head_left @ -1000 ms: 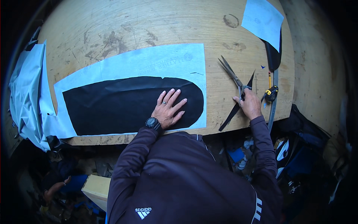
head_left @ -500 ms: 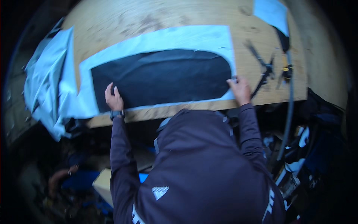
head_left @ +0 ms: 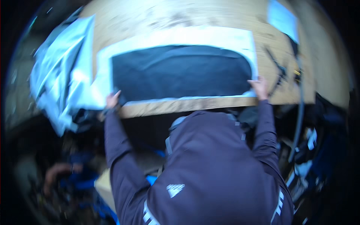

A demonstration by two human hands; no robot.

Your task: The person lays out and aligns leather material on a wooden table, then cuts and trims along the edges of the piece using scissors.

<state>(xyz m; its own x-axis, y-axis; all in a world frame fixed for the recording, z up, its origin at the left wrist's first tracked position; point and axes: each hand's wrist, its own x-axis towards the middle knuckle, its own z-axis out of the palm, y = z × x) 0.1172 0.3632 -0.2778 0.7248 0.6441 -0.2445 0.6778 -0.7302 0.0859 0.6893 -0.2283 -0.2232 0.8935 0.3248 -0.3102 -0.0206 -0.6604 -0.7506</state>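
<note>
A long black sheet (head_left: 180, 71) with a curved far edge and rounded right end lies flat on a larger pale blue-white sheet (head_left: 210, 33). At its near left corner is my left hand (head_left: 112, 99), fingers closed on the black sheet's edge, somewhat blurred. My right hand (head_left: 260, 88) rests at the rounded right end, its fingers drawn together over the border of both sheets. Whatever sits between those right fingertips is too small and smeared to name. Pale material shows around the black sheet on the far side and both ends.
Both sheets lie on a wooden table (head_left: 150, 107), its near edge before my body. Crumpled pale fabric (head_left: 62, 75) hangs over the left end. On the right are dark slim tools (head_left: 280, 73), a pale blue piece (head_left: 283, 18) and a grey strip (head_left: 300, 112) hanging down. Clutter fills the floor.
My left hand has moved off the black sheet's surface to its near left corner, and its fingers have closed. My right hand stays at the right end. The whole view has shifted.
</note>
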